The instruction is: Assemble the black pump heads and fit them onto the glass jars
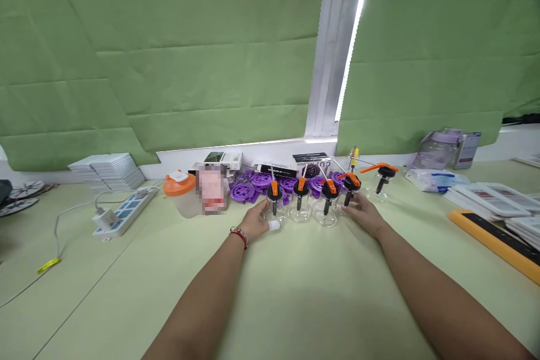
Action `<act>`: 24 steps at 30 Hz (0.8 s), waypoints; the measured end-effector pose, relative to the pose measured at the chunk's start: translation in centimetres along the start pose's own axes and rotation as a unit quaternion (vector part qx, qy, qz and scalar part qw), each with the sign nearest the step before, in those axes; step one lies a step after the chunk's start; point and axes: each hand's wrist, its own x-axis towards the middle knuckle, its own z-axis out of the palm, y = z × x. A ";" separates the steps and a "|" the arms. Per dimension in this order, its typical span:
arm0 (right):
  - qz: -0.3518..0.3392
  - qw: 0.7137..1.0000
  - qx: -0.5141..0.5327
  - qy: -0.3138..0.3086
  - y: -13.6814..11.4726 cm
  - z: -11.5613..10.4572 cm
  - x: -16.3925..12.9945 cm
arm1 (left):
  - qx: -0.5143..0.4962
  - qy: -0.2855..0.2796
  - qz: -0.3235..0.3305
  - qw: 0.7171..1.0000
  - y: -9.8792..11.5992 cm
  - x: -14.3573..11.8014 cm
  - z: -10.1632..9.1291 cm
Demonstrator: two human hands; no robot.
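We saw a row of small clear cups with orange-and-black levers standing upright on the pale green table. The leftmost cup [274,205] stood against our left hand; two more, the second cup [300,206] and third cup [326,209], stood just beside it; the fourth cup [349,196] touched our right hand.

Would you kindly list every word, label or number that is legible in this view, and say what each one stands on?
"CUP HOLDER" (only partly legible): on the dark box behind the purple discs.
White lettering on the long black box: too small to read.
Print on the white box by the wall: too small to read.
Label on the blurred package: obscured.
Printed cards at right: too small to read.
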 end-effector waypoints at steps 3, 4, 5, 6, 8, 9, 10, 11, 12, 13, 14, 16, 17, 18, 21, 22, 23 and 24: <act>-0.009 1.000 0.001 -0.008 -0.3 0.2 -0.5 | 0.000 -0.020 0.007 1.000 0.3 -0.2 -0.1; -0.015 1.000 0.001 -0.013 -0.5 0.4 -0.7 | 0.001 -0.027 0.008 1.000 0.4 -0.3 -0.1; -0.020 1.000 0.001 -0.021 -0.7 0.6 -1.0 | 0.003 -0.033 0.008 0.999 0.6 -0.3 -0.2; -0.024 0.999 0.000 -0.031 -0.9 0.8 -1.4 | 0.006 -0.040 0.008 0.999 0.7 -0.4 -0.2; -0.028 0.998 -0.002 -0.052 -1.5 1.3 -2.2 | 0.016 -0.053 0.011 0.998 1.0 -0.7 -0.3; -0.031 0.997 -0.005 -0.064 -1.7 1.5 -2.6 | 0.021 -0.060 0.014 0.998 1.1 -0.8 -0.4; -0.036 0.997 -0.009 -0.074 -2.0 1.8 -3.1 | 0.024 -0.065 0.019 0.997 1.2 -0.9 -0.4; -0.040 0.996 -0.015 -0.081 -2.3 2.0 -3.5 | 0.028 -0.070 0.024 0.997 1.3 -1.1 -0.4; -0.044 0.995 -0.021 -0.087 -2.6 2.2 -3.9 | 0.031 -0.075 0.026 0.996 1.4 -1.3 -0.5; -0.048 0.994 -0.029 -0.091 -2.9 2.3 -4.3 | 0.031 -0.079 0.028 0.996 1.5 -1.5 -0.5; -0.049 0.994 -0.037 -0.092 -3.1 2.5 -4.7 | 0.030 -0.083 0.028 0.996 1.5 -1.8 -0.5; -0.047 0.993 -0.058 -0.089 -3.5 2.7 -5.3 | 0.028 -0.093 0.024 0.995 1.5 -2.4 -0.6; -0.044 0.993 -0.069 -0.084 -3.6 2.7 -5.6 | 0.025 -0.098 0.021 0.995 1.4 -2.7 -0.7; -0.038 0.993 -0.082 -0.080 -3.7 2.8 -5.9 | 0.022 -0.103 0.018 0.994 1.3 -3.0 -0.7; -0.020 0.991 -0.119 -0.065 -3.8 3.1 -6.5 | 0.016 -0.110 0.014 0.994 0.9 -3.9 -0.7; -0.016 0.989 -0.130 -0.061 -3.9 3.2 -6.6 | 0.012 -0.107 0.014 0.994 0.8 -4.2 -0.7; -0.015 0.988 -0.140 -0.059 -3.9 3.4 -6.7 | 0.008 -0.103 0.013 0.995 0.8 -4.4 -0.7; -0.016 0.987 -0.150 -0.058 -3.9 3.5 -6.8 | 0.004 -0.098 0.013 0.995 0.7 -4.5 -0.6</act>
